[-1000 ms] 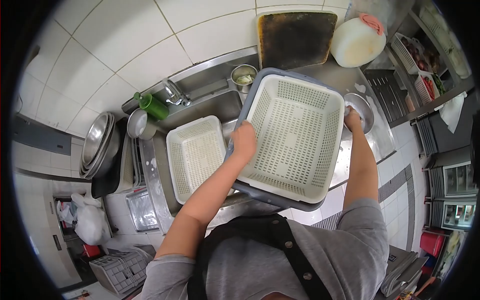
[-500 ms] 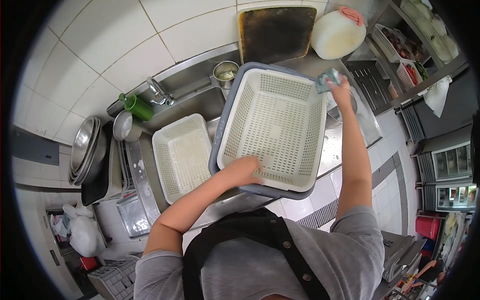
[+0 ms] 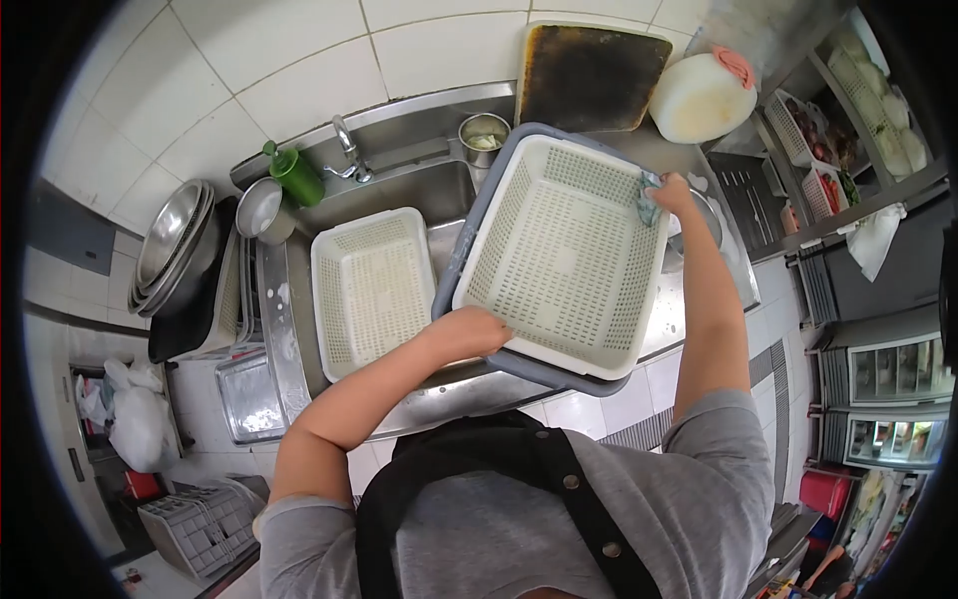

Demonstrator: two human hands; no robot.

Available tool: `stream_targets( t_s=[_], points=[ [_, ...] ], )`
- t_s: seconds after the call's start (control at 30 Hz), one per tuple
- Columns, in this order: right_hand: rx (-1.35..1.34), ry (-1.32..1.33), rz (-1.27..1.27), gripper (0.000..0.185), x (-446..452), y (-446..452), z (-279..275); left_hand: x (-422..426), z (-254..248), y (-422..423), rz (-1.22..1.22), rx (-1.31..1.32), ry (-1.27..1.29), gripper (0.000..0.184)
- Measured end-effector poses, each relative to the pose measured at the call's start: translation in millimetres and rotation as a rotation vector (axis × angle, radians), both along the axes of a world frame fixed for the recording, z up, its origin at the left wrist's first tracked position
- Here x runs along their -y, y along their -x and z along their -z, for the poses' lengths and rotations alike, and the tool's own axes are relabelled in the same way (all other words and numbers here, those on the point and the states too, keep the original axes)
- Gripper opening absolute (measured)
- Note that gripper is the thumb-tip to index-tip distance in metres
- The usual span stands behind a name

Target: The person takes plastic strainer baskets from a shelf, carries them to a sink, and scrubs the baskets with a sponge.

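Note:
A white perforated basket (image 3: pixel 564 255) sits inside a grey tub (image 3: pixel 469 225) on the counter right of the sink. My left hand (image 3: pixel 471 333) is closed on the basket's near left corner. At the basket's upper right rim, my right hand (image 3: pixel 676 194) holds a grey-green scrubbing cloth (image 3: pixel 650 200) against the inner wall. Partly behind that hand is a steel bowl (image 3: pixel 703 222). Another white perforated basket (image 3: pixel 377 290) rests in the steel sink (image 3: pixel 429 196).
Behind the sink are a faucet (image 3: pixel 348 150), a green bottle (image 3: pixel 295 178) and a small steel pot (image 3: pixel 485 138). Stacked steel bowls (image 3: pixel 172 240) stand left. A dark-stained board (image 3: pixel 591 80) and a white round container (image 3: pixel 704 98) are at the back right.
My right hand has brought the cloth from the steel bowl to the basket's right wall. My left hand has shifted from the left rim to the near left corner.

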State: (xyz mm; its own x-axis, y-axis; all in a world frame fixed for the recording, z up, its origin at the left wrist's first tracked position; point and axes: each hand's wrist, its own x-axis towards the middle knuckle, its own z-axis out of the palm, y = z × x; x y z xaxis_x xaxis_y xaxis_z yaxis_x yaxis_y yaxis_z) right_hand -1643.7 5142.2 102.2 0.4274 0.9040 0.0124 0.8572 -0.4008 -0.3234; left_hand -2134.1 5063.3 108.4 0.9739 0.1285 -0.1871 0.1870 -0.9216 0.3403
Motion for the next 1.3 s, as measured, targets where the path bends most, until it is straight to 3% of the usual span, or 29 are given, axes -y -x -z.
stream_targets(
  t_s=[0.13,0.27,0.43,0.53,0.57,0.67,0.77,0.83,0.93,1.0,1.03,1.13,1.23,1.3],
  points=[
    [0.362,0.012,-0.029,0.062,-16,5,19,4,11,-5,0.077,0.172,-0.091,0.027],
    [0.137,0.178,0.058,0.059,-18,14,-9,10,1,-2,0.152,0.277,-0.248,0.033],
    [-0.253,0.005,-0.026,0.054,-30,-52,42,18,-17,3,0.145,0.367,-0.328,0.041],
    [-0.592,0.032,0.179,0.051,7,24,-41,18,-40,7,0.106,0.499,-0.427,0.043],
    [-0.643,0.045,0.224,0.050,4,18,-37,17,-48,8,0.087,0.548,-0.465,0.044],
    [-0.763,0.101,0.322,0.045,5,6,-37,8,-75,9,-0.076,0.690,-0.455,0.037],
    [-0.801,0.136,0.304,0.038,15,18,-48,-10,-89,13,-0.347,0.908,-0.452,0.046],
    [-0.801,0.092,0.268,0.033,22,25,-43,-11,-100,1,-0.786,1.216,-0.231,0.054],
    [-0.787,0.217,0.285,0.033,39,35,-42,-18,-89,0,-1.192,1.311,0.409,0.068],
    [-0.728,0.158,0.224,0.035,59,50,-38,-30,-75,5,-1.119,1.314,1.197,0.070],
    [-0.697,0.125,0.190,0.036,69,58,-38,-26,-77,10,-1.147,1.269,1.096,0.063],
    [-0.451,-0.012,0.303,0.042,92,78,-47,-15,-81,34,-1.108,1.292,1.487,0.059],
    [-0.037,-0.299,0.238,0.053,129,120,-84,6,-95,69,-1.014,1.269,1.539,0.065],
    [-0.187,-0.436,0.368,0.056,153,161,-111,12,-88,97,-1.025,1.316,1.655,0.064]
  ],
)
